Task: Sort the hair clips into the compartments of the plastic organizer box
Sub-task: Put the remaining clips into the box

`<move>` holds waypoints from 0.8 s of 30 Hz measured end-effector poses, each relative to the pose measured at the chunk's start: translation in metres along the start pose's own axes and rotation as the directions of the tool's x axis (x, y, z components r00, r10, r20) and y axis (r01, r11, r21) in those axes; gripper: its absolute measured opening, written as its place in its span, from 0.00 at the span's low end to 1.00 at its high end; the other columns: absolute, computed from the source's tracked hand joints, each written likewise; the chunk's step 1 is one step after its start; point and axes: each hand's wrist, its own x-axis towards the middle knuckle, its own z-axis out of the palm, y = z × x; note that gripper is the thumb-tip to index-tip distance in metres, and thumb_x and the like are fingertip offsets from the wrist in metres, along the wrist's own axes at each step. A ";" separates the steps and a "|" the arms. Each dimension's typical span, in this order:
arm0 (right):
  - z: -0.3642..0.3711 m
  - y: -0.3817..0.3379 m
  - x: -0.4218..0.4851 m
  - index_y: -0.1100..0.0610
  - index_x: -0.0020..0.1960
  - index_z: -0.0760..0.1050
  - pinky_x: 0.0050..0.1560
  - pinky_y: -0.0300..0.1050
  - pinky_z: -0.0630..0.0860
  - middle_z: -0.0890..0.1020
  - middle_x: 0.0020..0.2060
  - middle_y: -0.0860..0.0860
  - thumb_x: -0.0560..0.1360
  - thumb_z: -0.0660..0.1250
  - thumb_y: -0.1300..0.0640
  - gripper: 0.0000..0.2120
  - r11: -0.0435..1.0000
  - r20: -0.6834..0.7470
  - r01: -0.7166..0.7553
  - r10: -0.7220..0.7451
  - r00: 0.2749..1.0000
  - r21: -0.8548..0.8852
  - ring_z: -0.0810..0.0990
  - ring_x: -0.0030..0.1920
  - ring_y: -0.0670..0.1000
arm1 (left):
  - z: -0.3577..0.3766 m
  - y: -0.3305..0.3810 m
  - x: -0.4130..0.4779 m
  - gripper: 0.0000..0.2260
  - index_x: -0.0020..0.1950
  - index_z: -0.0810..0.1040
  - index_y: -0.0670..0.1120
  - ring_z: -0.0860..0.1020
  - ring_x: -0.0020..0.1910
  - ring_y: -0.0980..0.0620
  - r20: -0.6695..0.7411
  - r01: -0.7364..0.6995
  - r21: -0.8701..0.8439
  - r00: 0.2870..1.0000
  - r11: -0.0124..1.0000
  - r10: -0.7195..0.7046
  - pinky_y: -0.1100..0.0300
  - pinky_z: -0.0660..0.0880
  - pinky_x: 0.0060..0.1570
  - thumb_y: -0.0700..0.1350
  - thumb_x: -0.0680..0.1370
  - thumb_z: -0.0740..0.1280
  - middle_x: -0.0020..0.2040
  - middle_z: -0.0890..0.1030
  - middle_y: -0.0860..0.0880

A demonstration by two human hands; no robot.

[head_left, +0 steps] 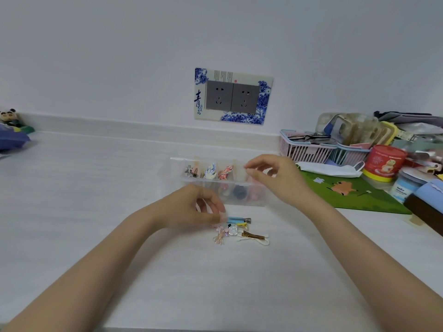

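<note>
My left hand (201, 207) pinches at the loose hair clips (239, 230) while my right hand (268, 173), fingers curled on nothing I can see, hovers over the organizer box (215, 180), so next I lift one.

A large dark-blue Chinese character, 青, is printed on the left side of the socket surround (233, 95); the smaller characters beneath it, and the lettering on the red tin (383, 161), cannot be read.

Two bare forearms, no sleeves, left hand (199, 207) & right hand (275, 176) ungloved, no rings/watch visible
</note>
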 end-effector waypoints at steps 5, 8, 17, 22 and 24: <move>0.001 0.006 -0.042 0.51 0.42 0.83 0.40 0.38 0.70 0.84 0.40 0.50 0.69 0.73 0.53 0.03 0.993 0.355 -0.118 0.112 0.928 -0.005 0.75 0.37 0.46 | 0.008 0.004 -0.003 0.13 0.46 0.82 0.55 0.74 0.38 0.60 0.082 0.031 0.038 0.996 0.999 -0.034 0.67 0.72 0.40 0.57 0.64 0.77 0.45 0.82 0.57; 0.008 0.015 -0.051 0.51 0.42 0.83 0.33 0.29 0.65 0.78 0.32 0.44 0.69 0.74 0.53 0.04 0.989 0.352 -0.146 0.143 0.925 -0.019 0.70 0.30 0.39 | 0.013 0.006 -0.003 0.13 0.46 0.81 0.57 0.72 0.37 0.60 0.090 0.017 0.047 0.996 0.999 -0.021 0.69 0.70 0.38 0.57 0.65 0.76 0.45 0.81 0.57; 0.017 0.020 -0.054 0.53 0.38 0.82 0.31 0.31 0.65 0.77 0.31 0.44 0.66 0.76 0.53 0.06 0.990 0.322 -0.120 0.139 0.936 -0.077 0.69 0.30 0.42 | 0.019 0.004 -0.001 0.08 0.42 0.79 0.57 0.71 0.34 0.60 0.078 -0.002 0.083 0.997 0.997 -0.005 0.70 0.69 0.35 0.54 0.67 0.76 0.42 0.79 0.56; 0.023 0.021 -0.055 0.49 0.38 0.82 0.35 0.38 0.67 0.78 0.33 0.44 0.66 0.76 0.51 0.04 0.992 0.286 -0.118 0.129 0.950 -0.053 0.68 0.32 0.43 | 0.018 0.004 0.000 0.07 0.41 0.78 0.59 0.71 0.34 0.60 0.082 -0.010 0.081 0.997 0.997 0.003 0.71 0.69 0.35 0.52 0.68 0.75 0.39 0.78 0.58; 0.023 0.020 -0.056 0.50 0.38 0.82 0.34 0.35 0.66 0.78 0.33 0.44 0.66 0.76 0.51 0.04 0.992 0.276 -0.123 0.127 0.953 -0.034 0.68 0.32 0.43 | 0.017 0.003 0.000 0.07 0.42 0.79 0.58 0.72 0.35 0.60 0.087 -0.013 0.082 0.996 0.997 0.006 0.70 0.70 0.36 0.49 0.68 0.75 0.40 0.79 0.58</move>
